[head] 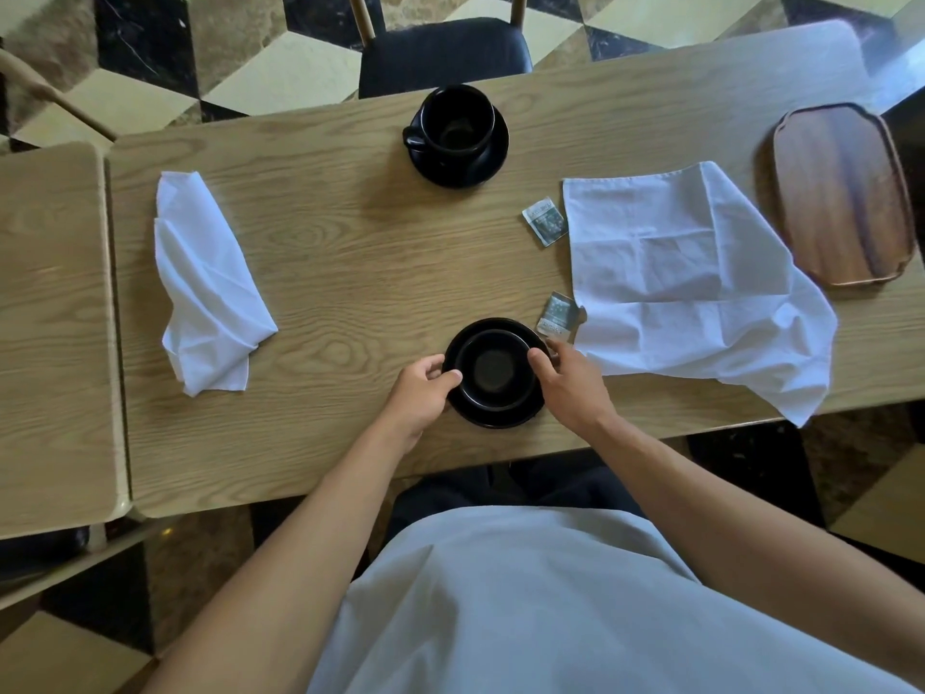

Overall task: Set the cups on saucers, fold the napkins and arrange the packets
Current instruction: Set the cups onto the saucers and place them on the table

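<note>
The person stands at the near edge of the counter with both hands on the near cup, which sits in its near saucer right in front of them. The left hand curls round the cup's left side, thumb on the rim, and the right hand holds the right side the same way, so the grip of each is closed on the cup and saucer rather than spread wide. I cannot see this cup's handle; it may be under one of the hands. Across the counter the far cup stands in the far saucer, its handle pointing to the person's left. So the cups look done, and I judge the napkins come next. The open napkin lies just to the right of the right hand, nearly touching it, mostly flat, with its near right corner hanging over the counter's edge; its long axis runs from far-left to near-right. That hand is clearly the nearer one. The crumpled napkin lies well to the left, long axis running away from the person. One near packet lies between saucer and open napkin, touching the cloth's edge; the far packet lies beside the napkin's far left corner. A wooden tray sits at far right.
</note>
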Available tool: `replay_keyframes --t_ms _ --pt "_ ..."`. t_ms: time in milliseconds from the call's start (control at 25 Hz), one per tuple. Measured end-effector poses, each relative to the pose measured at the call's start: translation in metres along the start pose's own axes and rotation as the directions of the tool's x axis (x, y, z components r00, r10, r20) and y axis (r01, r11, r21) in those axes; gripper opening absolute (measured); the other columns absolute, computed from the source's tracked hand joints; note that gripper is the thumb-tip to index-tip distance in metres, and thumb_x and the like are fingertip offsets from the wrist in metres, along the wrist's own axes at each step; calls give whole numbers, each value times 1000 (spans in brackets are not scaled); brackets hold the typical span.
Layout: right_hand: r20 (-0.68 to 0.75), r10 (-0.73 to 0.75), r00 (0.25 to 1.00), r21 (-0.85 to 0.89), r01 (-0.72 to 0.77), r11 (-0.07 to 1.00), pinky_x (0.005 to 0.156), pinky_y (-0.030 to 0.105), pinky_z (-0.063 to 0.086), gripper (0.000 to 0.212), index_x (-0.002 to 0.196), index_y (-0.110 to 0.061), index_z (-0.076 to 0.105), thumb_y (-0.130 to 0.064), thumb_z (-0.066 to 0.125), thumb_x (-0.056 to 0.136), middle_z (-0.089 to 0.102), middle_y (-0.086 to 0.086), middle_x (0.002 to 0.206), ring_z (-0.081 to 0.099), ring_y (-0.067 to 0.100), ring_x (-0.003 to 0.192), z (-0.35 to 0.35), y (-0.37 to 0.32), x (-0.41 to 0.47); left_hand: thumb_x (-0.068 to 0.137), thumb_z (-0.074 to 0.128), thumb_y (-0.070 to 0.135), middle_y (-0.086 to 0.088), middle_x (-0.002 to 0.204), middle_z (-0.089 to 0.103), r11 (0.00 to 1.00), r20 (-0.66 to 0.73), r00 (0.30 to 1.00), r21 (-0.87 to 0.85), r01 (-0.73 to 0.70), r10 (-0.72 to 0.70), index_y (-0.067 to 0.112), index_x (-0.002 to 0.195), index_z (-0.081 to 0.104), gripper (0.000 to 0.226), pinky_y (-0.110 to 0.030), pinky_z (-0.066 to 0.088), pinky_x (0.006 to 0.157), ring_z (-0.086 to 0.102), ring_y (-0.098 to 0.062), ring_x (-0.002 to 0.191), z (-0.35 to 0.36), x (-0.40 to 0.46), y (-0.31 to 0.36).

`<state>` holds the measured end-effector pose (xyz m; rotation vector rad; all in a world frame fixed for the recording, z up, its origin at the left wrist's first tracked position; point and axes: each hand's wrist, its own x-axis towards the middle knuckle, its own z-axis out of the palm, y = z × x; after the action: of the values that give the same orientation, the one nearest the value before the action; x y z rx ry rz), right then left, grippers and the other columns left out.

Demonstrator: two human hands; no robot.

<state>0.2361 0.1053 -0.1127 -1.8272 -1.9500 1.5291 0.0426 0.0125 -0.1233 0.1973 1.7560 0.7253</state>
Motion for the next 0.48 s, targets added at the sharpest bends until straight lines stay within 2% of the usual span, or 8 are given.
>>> replay_keyframes --t_ms 80,160,240,360,480 --pt "-7 -31 999 16 31 999 73 38 56 30 101 -19 67 -41 46 103 72 -4 88 68 13 80 0 2 -1 95 65 18 -14 151 48 1000 -2 1000 -4 -6 6 8 150 43 60 -49 49 108 51 -23 136 0 1 -3" --pt "0 -39 999 11 39 999 65 40 54 36 88 -15 66 -41 46 103 71 2 77 67 18 69 1 1 -1 93 65 20 -13 151 49 1000 -8 1000 -4 -13 13 9 149 44 61 -49 47 110 51 -22 136 0 0 -3" --pt "9 -38 999 -11 38 999 57 37 49 42 78 -12 62 -41 46 103 66 5 68 60 16 57 0 1 -1 92 65 22 -12 150 50 1000 -8 1000 -4 -18 18 10 149 45 61 -49 47 111 52 -22 135 0 1 -4" --pt "22 -27 999 -12 27 1000 52 31 43 46 74 -8 60 -40 45 104 61 8 62 51 9 50 0 -1 -1 92 65 24 -11 150 50 1000 12 1000 5 -21 21 12 149 44 62 -47 49 109 52 -21 135 -2 1 -6" --pt "41 -5 999 -29 7 1000 54 32 41 47 75 -6 57 -39 44 104 55 2 61 49 12 52 -2 -1 0 92 62 32 -8 150 50 999 24 1000 39 -21 20 14 151 43 64 -46 48 109 54 -20 132 -3 0 -4"
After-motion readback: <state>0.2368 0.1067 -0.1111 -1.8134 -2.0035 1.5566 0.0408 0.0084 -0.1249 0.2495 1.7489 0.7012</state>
